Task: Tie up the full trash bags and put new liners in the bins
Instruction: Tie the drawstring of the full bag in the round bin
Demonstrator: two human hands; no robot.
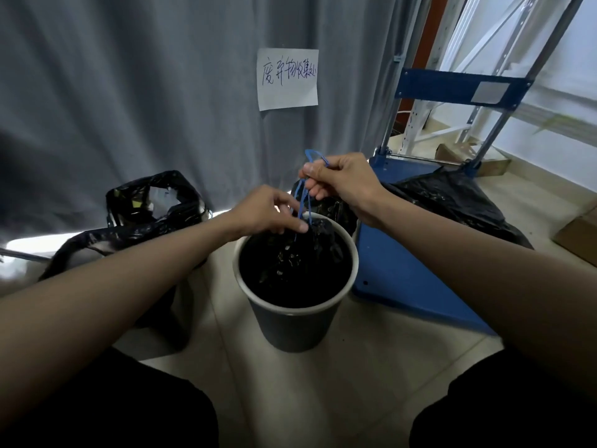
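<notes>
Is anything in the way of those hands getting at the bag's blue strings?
Nothing visible. The right hand already grips the blue drawstring above the bin, and the left hand touches the gathered black bag right where the strings come out.
</notes>
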